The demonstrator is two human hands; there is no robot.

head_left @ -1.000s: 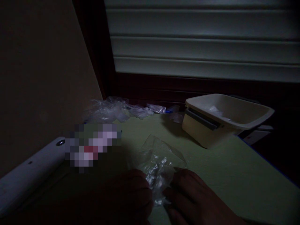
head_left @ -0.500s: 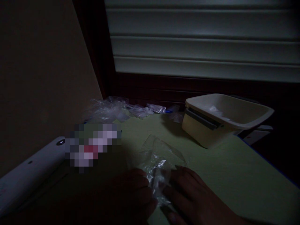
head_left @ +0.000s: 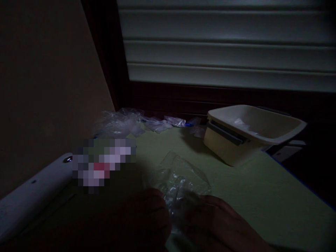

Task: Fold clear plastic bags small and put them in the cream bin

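Since half a second ago the right hand [head_left: 217, 224] has drawn back toward six o'clock and now shows blurred, while the left hand [head_left: 147, 217] has hardly shifted and the clear plastic bag [head_left: 181, 178] has slumped lower between the two. The bag lies on the green desk [head_left: 249, 189] at twelve o'clock from the hands, its near end gathered up between them and its far end resting flat. The left fingers [head_left: 161, 206] are curled shut on the crumpled near edge. Those of the right hand are lost in blur and shadow, so I cannot tell whether they pinch the film or merely lie against it. Judgement on handling: the film is thin and slack (and the light is very poor), so it wants a light pinch close to the edge from both hands, with the far end left to drag on the desk rather than being bunched further. As to containers, the bag's contents cannot be made out. A cream tub [head_left: 252, 134] stands tilted at two o'clock, well apart from the hands, with a small pale scrap [head_left: 240, 122] lying inside near its back wall. A loose heap of bags [head_left: 123, 122] lies at eleven o'clock against the wall, a white tube-shaped device [head_left: 34, 189] reaches in from nine o'clock, and a slatted blind [head_left: 225, 42] hangs behind.
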